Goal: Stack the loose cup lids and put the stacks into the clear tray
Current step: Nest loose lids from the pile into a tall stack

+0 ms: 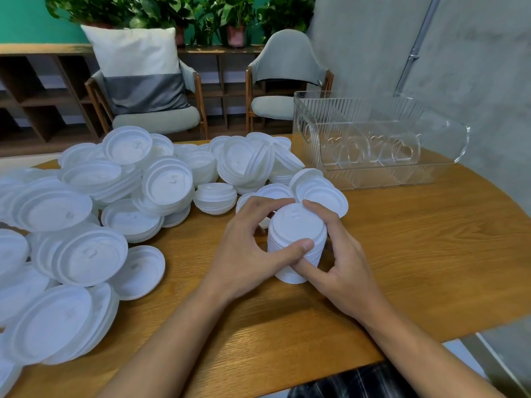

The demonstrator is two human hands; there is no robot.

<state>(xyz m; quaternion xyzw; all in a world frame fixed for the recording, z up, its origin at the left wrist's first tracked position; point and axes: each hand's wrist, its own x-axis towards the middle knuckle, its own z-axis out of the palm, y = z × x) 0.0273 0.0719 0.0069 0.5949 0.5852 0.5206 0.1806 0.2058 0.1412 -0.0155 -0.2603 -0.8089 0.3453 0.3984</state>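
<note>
Left hand (247,239) and right hand (342,254) both grasp lid stack (296,242) upright on table (416,254), between palms. Loose lids (94,211) heaped left of hands. Clear tray (373,142) beyond right hand.

teal wall (20,21), grey concrete wall (373,47), two armchairs (287,79), potted plants (235,15), wooden shelving (37,90).

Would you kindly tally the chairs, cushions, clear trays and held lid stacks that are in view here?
Chairs: 2
Cushion: 1
Clear tray: 1
Held lid stack: 1
Total: 5
</note>
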